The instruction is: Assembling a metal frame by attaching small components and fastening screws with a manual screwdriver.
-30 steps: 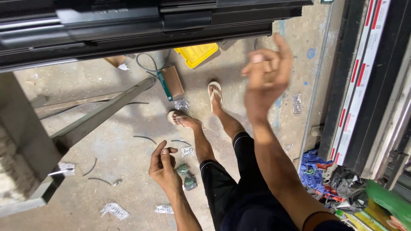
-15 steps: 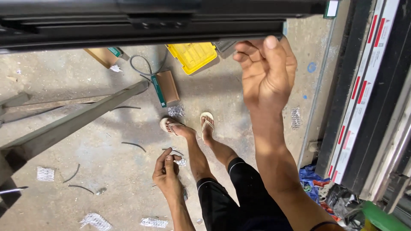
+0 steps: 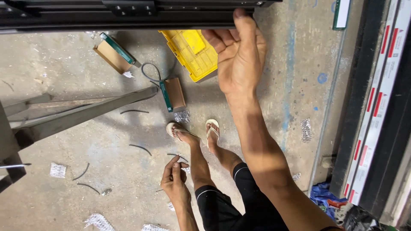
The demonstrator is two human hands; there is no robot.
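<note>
I see my right hand (image 3: pixel 240 55) raised to the far edge of the view, palm turned toward the camera, with the fingers curled loosely and close together; the thumb tip rests against the underside of the black metal frame (image 3: pixel 128 13) that runs across the top. Whether the other fingertips touch the frame I cannot tell, and nothing sits in the palm. My left hand (image 3: pixel 174 182) hangs low and near, well apart from the right one, beside my left knee. Its fingers are drawn together and point away from me; I cannot tell whether they pinch anything.

Down on the concrete floor (image 3: pixel 85 141), just past the right hand, lies a yellow plastic case (image 3: pixel 192 53), partly covered by that hand. To its left I see a small brown box with a green edge (image 3: pixel 173 94), a second brown box (image 3: pixel 113 53) farther left, and a grey cable loop (image 3: pixel 150 70) between them. A grey metal bar (image 3: pixel 85 113) slants across the left side. My feet in pale sandals (image 3: pixel 195 130) stand near the middle, and short bits of dark wire (image 3: pixel 141 148) lie scattered near them. Black profiles with red and white strips (image 3: pixel 376 107) line the right.
</note>
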